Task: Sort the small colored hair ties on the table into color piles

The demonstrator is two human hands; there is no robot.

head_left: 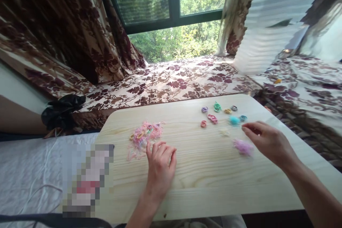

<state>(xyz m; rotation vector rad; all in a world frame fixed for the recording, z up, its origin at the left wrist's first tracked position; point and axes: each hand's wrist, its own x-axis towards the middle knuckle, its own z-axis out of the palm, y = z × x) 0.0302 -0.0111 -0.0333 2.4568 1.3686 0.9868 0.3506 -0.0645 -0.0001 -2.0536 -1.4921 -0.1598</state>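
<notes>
My left hand [161, 160] rests on the wooden table, its bent fingers a little apart, at the near edge of a tangled heap of pink and mixed-colour small elastic bands [148, 133]. On the right, my right hand [269, 142] hovers with thumb and fingertips together; whatever may be between them is hidden. Closest to those fingertips are a turquoise clump of bands [234, 120] and a blue hair tie [243, 118]. A lilac clump [243, 148] lies below them, slightly blurred. Pale yellow bands [224, 133] sit to its upper left.
Purple [204, 109], green [217, 106], yellow [227, 111], grey [234, 108], pink [212, 118] and red hair ties [203, 123] form separate small groups on the table [192, 192]. A pixelated object [88, 181] covers the left edge. Beyond are a flowered window seat [173, 82] and curtains.
</notes>
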